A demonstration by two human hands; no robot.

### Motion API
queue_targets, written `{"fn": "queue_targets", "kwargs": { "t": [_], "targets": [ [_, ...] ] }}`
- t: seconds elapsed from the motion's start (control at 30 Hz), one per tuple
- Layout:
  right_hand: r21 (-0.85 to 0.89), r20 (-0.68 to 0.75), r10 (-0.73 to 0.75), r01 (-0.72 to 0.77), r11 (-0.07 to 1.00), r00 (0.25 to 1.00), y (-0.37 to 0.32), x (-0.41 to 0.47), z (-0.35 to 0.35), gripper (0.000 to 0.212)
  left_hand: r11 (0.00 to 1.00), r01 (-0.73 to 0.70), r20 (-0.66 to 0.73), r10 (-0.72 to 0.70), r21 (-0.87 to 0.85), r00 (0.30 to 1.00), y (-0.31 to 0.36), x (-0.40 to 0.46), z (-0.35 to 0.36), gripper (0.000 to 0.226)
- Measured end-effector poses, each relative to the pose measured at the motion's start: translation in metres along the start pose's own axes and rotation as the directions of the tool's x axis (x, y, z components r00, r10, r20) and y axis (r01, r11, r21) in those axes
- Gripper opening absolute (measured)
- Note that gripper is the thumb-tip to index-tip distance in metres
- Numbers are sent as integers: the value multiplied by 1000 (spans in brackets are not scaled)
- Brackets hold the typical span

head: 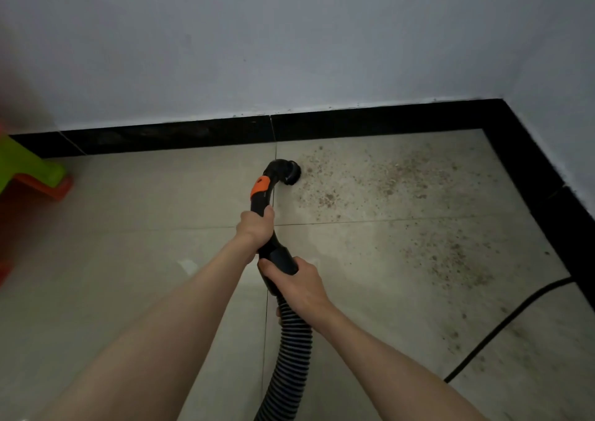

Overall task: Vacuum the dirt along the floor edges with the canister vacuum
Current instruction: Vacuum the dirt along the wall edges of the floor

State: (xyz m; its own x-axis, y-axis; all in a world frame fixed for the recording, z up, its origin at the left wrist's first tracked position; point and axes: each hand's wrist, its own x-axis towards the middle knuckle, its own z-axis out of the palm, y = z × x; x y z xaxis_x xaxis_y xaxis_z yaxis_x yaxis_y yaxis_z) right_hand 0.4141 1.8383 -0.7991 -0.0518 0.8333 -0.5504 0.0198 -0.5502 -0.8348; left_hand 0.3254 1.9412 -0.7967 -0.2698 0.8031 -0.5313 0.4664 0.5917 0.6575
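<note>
We have the vacuum's nozzle (291, 172) down on the tiled floor (128, 259), just beside the black skirting (180, 135) and at the left fringe of the dirt (380, 179), so the suction mouth meets the grit where it begins. The dirt spreads rightward into the corner and down along the right-hand skirting, which is why, we judge, the nozzle faces that way. Our left hand (256, 229) is wrapped round the curved black handle (262, 198) below its orange button, steering the tip. Our right hand (294, 280) is clamped on the cuff where the ribbed hose (294, 340) joins, carrying the hose's weight so it does not drag the nozzle off line. A black cable (502, 324) crosses the dirty patch on the right and could get in the way. A green and orange plastic piece (35, 172) stands at the left edge.
</note>
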Motion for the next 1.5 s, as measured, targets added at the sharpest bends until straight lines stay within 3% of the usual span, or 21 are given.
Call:
{"fn": "queue_targets", "kwargs": {
  "t": [0.67,1.07,1.5],
  "targets": [
    [149,-38,-34,39,988,999,-13,89,-1,26,985,-159,-34,162,71,986,40,80,15,49],
    [86,-150,-107,121,989,983,10,96,-30,24,980,-198,-33,199,15,980,42,75,53,45],
    [170,-295,-72,127,977,953,14,93,-70,25,953,-296,129,287,61,949,75,66,104,47]
  ]
}}
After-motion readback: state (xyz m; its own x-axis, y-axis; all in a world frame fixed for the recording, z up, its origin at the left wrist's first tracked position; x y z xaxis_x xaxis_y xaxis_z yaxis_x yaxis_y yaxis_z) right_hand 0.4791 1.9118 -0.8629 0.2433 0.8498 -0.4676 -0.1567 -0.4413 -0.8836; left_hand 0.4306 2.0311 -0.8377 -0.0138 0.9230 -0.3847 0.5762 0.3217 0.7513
